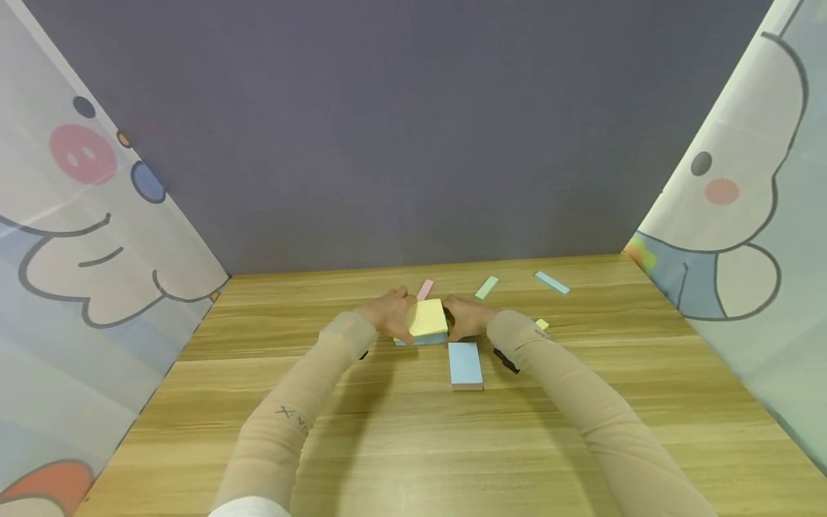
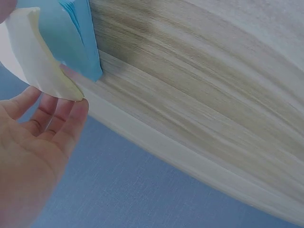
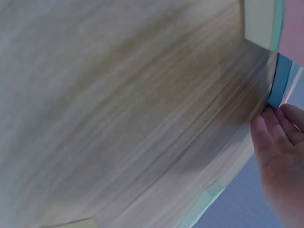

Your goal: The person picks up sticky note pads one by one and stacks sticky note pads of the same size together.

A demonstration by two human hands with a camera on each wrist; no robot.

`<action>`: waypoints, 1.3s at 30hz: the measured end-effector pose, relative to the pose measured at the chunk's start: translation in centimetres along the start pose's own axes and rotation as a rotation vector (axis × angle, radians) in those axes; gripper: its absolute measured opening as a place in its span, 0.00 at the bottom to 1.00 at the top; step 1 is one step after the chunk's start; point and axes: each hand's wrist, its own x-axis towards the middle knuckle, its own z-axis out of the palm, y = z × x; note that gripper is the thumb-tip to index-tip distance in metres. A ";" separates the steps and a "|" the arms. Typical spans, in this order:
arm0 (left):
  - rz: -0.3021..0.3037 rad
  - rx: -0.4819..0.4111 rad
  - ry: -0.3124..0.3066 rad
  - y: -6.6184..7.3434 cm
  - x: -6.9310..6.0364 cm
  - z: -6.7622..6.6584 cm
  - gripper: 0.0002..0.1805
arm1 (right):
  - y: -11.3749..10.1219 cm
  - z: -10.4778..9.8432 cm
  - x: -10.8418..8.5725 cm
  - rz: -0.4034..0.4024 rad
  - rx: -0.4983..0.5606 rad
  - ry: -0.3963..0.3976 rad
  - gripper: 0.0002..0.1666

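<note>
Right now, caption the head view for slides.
Left hand and right hand flank a square yellow paper pad beyond a rectangular blue-topped paper block.

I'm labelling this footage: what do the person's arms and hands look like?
Left hand and right hand are bare. The beige left sleeve bears dark marks and meets white fabric; the right sleeve is beige too. A black piece shows beside it.

Yellow scrap (image 1: 542,324) partly hidden by right sleeve (image 1: 591,402), left sleeve (image 1: 293,402) lettering (image 1: 301,424) mostly unreadable, blue pad (image 2: 66,42) cropped at left wrist view's top, right hand (image 3: 283,161) cropped at right wrist view's edge
</note>
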 end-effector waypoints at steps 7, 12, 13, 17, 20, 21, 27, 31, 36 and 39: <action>-0.021 0.020 -0.031 -0.1 0.2 0.2 0.50 | -0.1 0.0 0.0 -0.006 0.003 0.004 0.51; -0.011 0.004 -0.015 -0.2 0.2 0.4 0.48 | -0.1 0.1 0.1 -0.008 0.006 0.003 0.51; -0.004 -0.002 -0.007 -0.2 0.2 0.5 0.48 | -0.1 0.1 0.0 -0.009 0.006 0.003 0.50; 0.011 -0.011 0.002 -0.2 0.1 0.6 0.47 | 0.0 0.1 -0.1 -0.004 -0.001 0.005 0.50; 0.012 -0.002 -0.011 -0.1 0.1 0.7 0.48 | 0.1 0.1 -0.1 0.005 -0.012 0.000 0.53; 0.014 -0.005 -0.015 -0.1 0.1 0.7 0.48 | 0.1 0.0 -0.1 0.007 -0.016 -0.001 0.54; 0.014 0.019 -0.039 0.0 0.1 0.7 0.49 | 0.2 0.0 -0.1 0.010 -0.011 -0.013 0.55; 0.012 0.019 -0.049 0.0 0.1 0.8 0.49 | 0.3 0.0 0.0 0.002 0.008 -0.012 0.56; 0.006 0.013 -0.050 0.1 0.2 0.9 0.49 | 0.4 0.0 0.2 -0.010 0.012 -0.003 0.55; 0.001 0.015 -0.050 0.1 0.4 0.9 0.50 | 0.4 0.1 0.3 -0.023 0.015 0.003 0.54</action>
